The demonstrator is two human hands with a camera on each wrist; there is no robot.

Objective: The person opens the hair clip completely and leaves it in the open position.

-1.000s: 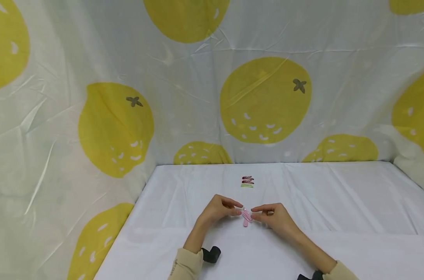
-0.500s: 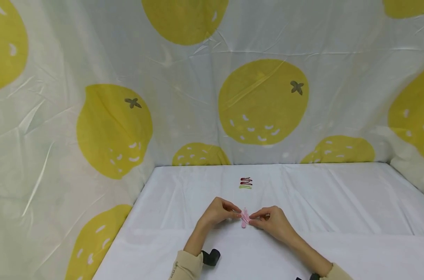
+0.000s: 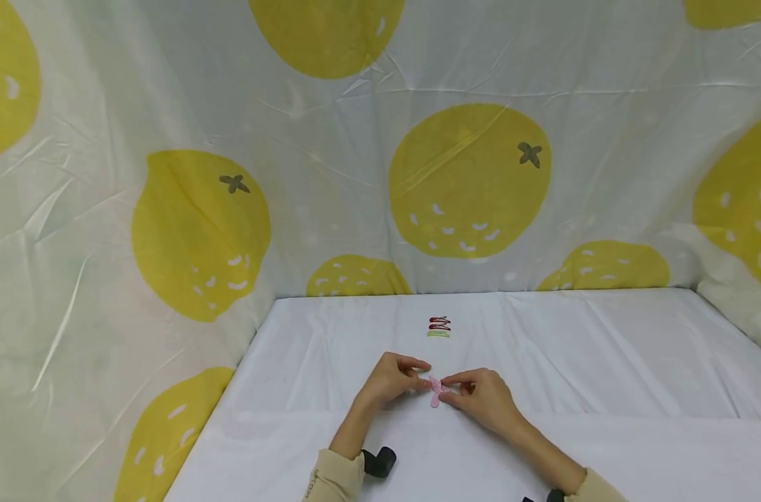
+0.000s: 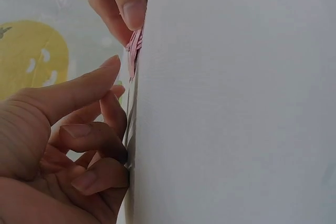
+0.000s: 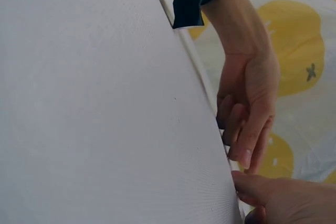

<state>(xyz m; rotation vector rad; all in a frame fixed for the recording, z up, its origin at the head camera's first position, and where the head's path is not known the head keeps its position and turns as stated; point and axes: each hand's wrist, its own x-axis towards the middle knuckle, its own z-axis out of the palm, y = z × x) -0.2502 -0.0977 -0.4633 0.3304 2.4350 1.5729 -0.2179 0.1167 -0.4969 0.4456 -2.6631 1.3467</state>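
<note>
Several pink hair clips (image 3: 434,401) lie crossed over one another on the white table, between the two hands. My right hand (image 3: 488,399) pinches at their right side with thumb and index finger; the left wrist view shows pink clips (image 4: 134,51) right under those fingertips. On the other side, the thumb of my left hand (image 3: 388,378) reaches the clips' left edge while its index finger is lifted away. Seen from the left wrist, the left hand (image 4: 79,124) has its fingers loosely bent with nothing between them. The right wrist view hides the clips behind the hands.
Farther back on the table (image 3: 543,348), two dark red hair clips (image 3: 439,323) and a green one (image 3: 438,334) lie in a stacked row. Lemon-print cloth (image 3: 330,174) hangs behind and along the left. A black wrist mount (image 3: 380,461) sits at the left sleeve.
The right hand has moved slightly left with its thumb and finger on the pink clips, which are bunched closer together. The left index finger has lifted away from them.
</note>
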